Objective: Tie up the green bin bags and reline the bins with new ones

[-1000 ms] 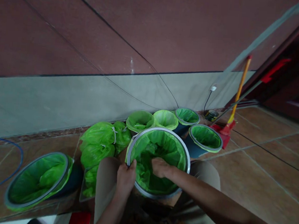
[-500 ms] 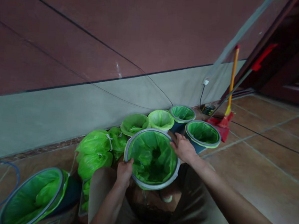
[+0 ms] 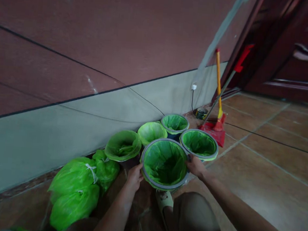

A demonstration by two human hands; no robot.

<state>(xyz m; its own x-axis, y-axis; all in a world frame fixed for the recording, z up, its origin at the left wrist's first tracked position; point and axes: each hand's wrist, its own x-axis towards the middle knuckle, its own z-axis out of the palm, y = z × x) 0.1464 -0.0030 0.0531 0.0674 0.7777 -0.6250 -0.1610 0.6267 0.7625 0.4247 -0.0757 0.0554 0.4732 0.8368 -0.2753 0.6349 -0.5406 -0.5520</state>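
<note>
A dark bin with a grey rim ring and a green bag liner (image 3: 165, 163) is held out in front of my knees, just above the tiled floor. My left hand (image 3: 134, 176) grips its left rim, fingers curled. On the opposite rim my right hand (image 3: 196, 166) is closed too. The bin sits close beside several other green-lined bins (image 3: 199, 144) lined up along the wall. My foot in a light shoe (image 3: 167, 203) is under the bin.
Tied green bags (image 3: 75, 191) lie on the floor at the left by the wall. A red dustpan and an orange-handled broom (image 3: 217, 99) lean in the corner, near a wall socket with a black cable. A dark wooden door stands at the right.
My right hand came out of the liner and took the right rim. Both hands carried the bin forward and to the right, towards the row of bins. The view swung right.
</note>
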